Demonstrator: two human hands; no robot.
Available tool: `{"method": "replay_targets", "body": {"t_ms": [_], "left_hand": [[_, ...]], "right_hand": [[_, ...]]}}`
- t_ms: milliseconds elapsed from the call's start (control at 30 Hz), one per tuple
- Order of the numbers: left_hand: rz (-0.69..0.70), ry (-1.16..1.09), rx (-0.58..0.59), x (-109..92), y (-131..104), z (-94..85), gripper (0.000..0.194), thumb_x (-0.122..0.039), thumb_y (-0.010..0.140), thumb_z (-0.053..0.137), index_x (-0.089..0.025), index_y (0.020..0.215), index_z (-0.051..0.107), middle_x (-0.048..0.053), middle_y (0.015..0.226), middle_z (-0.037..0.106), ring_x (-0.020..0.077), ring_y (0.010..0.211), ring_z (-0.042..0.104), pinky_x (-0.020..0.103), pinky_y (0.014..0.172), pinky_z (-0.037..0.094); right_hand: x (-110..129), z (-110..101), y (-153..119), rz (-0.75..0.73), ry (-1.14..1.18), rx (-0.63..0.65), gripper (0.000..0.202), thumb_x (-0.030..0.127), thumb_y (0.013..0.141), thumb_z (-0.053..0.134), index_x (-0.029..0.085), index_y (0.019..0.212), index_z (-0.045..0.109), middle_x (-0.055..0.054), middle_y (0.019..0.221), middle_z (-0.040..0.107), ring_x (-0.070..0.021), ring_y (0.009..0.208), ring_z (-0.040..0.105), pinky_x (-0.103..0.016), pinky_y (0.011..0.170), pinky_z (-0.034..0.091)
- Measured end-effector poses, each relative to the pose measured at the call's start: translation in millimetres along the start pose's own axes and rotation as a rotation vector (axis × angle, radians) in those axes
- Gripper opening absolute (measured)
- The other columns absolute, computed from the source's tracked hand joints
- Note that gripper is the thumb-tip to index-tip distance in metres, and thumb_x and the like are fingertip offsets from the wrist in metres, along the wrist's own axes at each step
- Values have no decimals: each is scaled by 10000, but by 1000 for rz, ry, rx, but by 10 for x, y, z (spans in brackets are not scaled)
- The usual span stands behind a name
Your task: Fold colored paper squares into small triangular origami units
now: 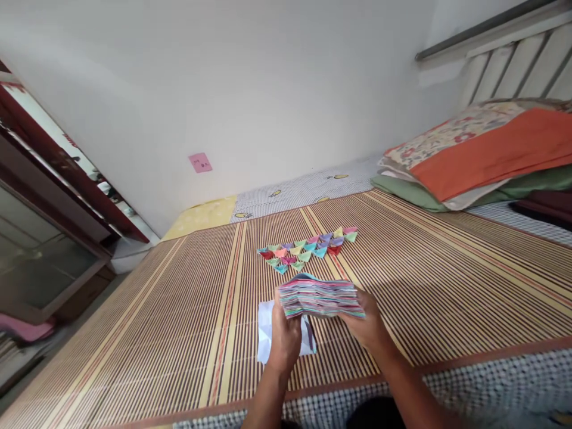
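Note:
A thick stack of colored paper (322, 298) is held up between my two hands, its layered edges facing away from me and slightly bowed. My left hand (285, 335) grips the stack's left end, and my right hand (367, 320) grips its right end. Below the stack, partly hidden by my left hand, a creased white-blue sheet of paper (264, 330) lies on the striped mat. Beyond the stack, several small folded paper pieces (308, 248) in many colors lie in slanting rows on the mat.
The striped bamboo mat (187, 310) covers a bed against a white wall (286, 89). Folded bedding with an orange band (496, 152) is piled at the right, near a radiator (518, 65). A pink note (200, 162) is on the wall. A glass-paned cabinet (40, 256) stands at the left.

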State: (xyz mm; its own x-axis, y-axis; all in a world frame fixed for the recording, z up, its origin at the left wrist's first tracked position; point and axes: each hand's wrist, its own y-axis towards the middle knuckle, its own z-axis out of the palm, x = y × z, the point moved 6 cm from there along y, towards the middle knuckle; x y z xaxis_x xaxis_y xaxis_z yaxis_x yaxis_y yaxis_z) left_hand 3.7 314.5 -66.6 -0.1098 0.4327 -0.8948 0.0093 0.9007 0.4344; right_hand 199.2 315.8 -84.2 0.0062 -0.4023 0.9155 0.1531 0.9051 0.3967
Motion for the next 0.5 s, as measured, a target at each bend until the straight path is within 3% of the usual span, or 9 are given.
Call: {"method": "replay_targets", "body": {"t_ms": [200, 500], "left_hand": [[-43, 58, -130, -94, -126, -465, 315, -198, 902, 667, -206, 1217, 676, 109, 1069, 739, 288, 1086, 687, 418, 1031, 474], [-119, 43, -191, -80, -232, -673, 357, -197, 841, 745, -215, 1190, 671, 97, 1017, 749, 301, 1057, 698, 406, 974, 509]], "right_hand": [[221, 497, -52, -67, 58, 135, 328, 184, 804, 735, 219, 1129, 769, -93, 1113, 798, -308, 1036, 752, -430, 917, 605], [371, 640, -107, -60, 5, 180, 229, 180, 833, 707, 230, 1039, 793, -74, 1026, 810, -299, 1008, 759, -417, 903, 602]]}}
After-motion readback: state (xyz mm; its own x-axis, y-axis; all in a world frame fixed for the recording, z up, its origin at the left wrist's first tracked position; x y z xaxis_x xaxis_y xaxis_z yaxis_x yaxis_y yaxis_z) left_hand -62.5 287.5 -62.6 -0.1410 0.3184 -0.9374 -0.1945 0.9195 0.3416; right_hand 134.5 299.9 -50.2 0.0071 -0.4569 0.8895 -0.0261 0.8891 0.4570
